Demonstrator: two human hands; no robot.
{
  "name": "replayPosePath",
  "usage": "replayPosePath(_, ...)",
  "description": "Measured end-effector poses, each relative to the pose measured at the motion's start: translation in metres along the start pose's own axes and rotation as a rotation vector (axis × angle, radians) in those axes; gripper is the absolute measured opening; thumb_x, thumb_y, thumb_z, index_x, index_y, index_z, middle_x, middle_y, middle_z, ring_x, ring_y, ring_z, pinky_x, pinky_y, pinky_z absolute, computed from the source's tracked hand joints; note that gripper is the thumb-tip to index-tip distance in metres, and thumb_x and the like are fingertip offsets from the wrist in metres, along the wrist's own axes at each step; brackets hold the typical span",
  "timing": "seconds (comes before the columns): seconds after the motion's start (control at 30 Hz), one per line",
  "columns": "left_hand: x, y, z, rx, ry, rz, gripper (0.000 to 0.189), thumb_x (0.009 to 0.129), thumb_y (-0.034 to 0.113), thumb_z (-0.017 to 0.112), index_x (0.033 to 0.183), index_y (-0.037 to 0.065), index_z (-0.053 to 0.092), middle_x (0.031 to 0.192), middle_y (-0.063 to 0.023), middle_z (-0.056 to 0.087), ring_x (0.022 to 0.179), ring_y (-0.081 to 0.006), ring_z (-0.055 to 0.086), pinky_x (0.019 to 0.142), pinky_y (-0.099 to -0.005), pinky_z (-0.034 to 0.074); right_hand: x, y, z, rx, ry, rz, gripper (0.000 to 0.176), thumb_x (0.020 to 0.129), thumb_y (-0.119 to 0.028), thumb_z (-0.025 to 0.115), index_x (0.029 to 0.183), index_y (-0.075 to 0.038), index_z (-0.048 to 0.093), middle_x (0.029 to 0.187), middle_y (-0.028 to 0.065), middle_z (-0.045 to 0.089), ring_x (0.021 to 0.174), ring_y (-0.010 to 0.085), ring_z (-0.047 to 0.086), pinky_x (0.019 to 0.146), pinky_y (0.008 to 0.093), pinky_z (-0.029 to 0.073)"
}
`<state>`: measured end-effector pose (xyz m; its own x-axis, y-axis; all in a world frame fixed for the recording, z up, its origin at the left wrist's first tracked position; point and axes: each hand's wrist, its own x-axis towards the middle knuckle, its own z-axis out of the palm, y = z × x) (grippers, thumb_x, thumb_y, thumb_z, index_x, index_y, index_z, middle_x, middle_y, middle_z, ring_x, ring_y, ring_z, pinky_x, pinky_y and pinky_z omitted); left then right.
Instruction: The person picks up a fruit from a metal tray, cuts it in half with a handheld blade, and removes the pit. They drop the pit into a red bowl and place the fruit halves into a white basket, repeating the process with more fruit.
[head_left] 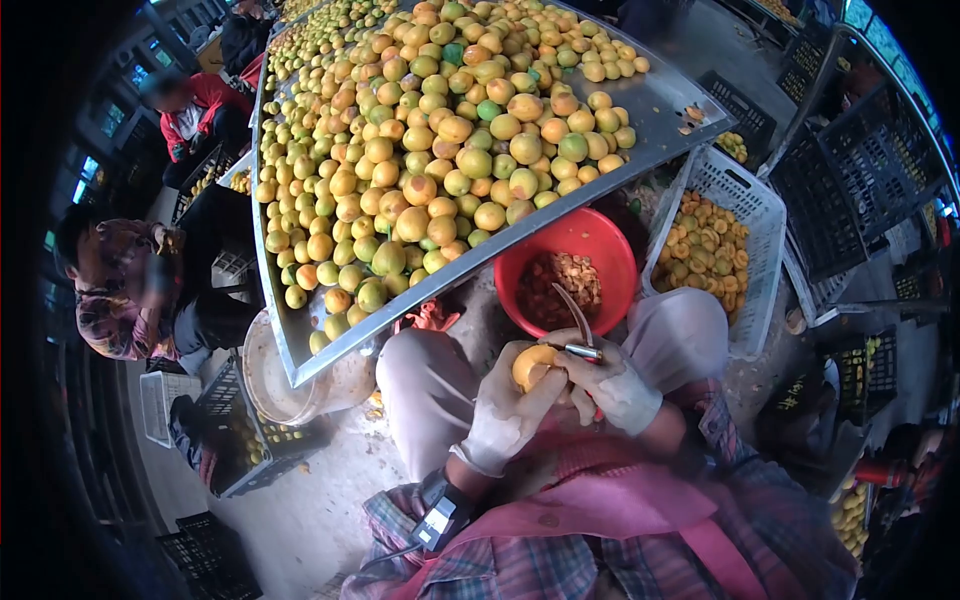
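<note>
My left hand [505,408], in a pale glove, is closed around an orange-yellow apricot [531,366] above my lap. A curved knife [584,353] with a metal and red handle is gripped in my gloved right hand [618,386], right beside the fruit. Its thin blade points up and away, overlapping the rim of a red basin [621,240] in this view. Brown fruit pits [578,278] lie inside that basin, just beyond my hands.
Ahead slopes a metal-edged table [690,95] heaped with apricots [440,150]. On the right stands a white crate [768,220] of cut apricots [705,250]. A pale bucket [275,385] sits under the table's left corner. Two people [130,290] [195,115] sit at left.
</note>
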<state>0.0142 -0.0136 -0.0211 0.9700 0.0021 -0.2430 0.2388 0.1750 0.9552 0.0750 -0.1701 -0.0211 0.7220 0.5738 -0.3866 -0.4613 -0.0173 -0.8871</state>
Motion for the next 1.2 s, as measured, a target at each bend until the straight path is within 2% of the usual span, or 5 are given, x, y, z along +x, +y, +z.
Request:
replayPosePath(0.33,0.040,0.028,0.014,0.331,0.065,0.019,0.049,0.105,0.041,0.034,0.100,0.000,0.062,0.080,-0.0074,0.064,0.074,-0.0155,0.060,0.068,-0.0284,0.048,0.003,-0.007,-0.006,0.272,0.193,0.036,0.039,0.097,-0.022,0.055,0.133,-0.007,0.050,0.072,0.0045,0.060,0.043,0.0071,0.048,0.040,0.0200,0.038)
replayPosePath(0.5,0.085,0.026,0.013,0.165,0.139,-0.202,0.033,0.099,0.034,0.054,0.108,0.003,0.060,0.076,-0.0032,0.060,0.062,-0.0088,0.056,0.054,-0.0227,0.045,0.004,-0.019,-0.033,0.391,0.382,0.012,0.030,0.097,-0.031,0.052,0.118,-0.010,0.057,0.074,0.0013,0.060,0.045,0.0069,0.044,0.045,0.0247,0.042)
replayPosePath(0.6,0.109,-0.002,0.007,0.079,0.178,0.006,0.026,0.096,0.025,0.060,0.112,0.004,0.058,0.077,-0.0010,0.059,0.055,-0.0090,0.053,0.046,-0.0246,0.041,0.007,-0.014,-0.055,0.486,0.399,-0.074,0.028,0.097,-0.031,0.053,0.115,-0.011,0.060,0.073,0.0006,0.059,0.043,0.0068,0.042,0.045,0.0259,0.042)
replayPosePath(0.83,0.113,0.013,0.016,-0.093,0.084,-0.153,0.056,0.095,0.017,0.060,0.143,0.005,0.036,0.105,-0.0089,0.063,0.085,-0.0169,0.063,0.074,-0.0279,0.054,0.001,-0.008,-0.079,0.585,0.448,-0.049,0.028,0.096,-0.031,0.056,0.117,-0.013,0.062,0.069,0.0037,0.057,0.044,0.0106,0.041,0.043,0.0271,0.036)
replayPosePath(1.2,0.095,0.009,-0.071,-0.025,0.304,0.113,0.021,0.094,0.014,0.060,0.112,0.003,0.060,0.089,-0.0049,0.065,0.072,-0.0115,0.060,0.066,-0.0248,0.051,-0.022,0.002,-0.118,0.730,0.437,-0.084,0.025,0.098,-0.033,0.053,0.112,-0.014,0.061,0.074,0.0015,0.056,0.048,0.0095,0.043,0.048,0.0262,0.037)
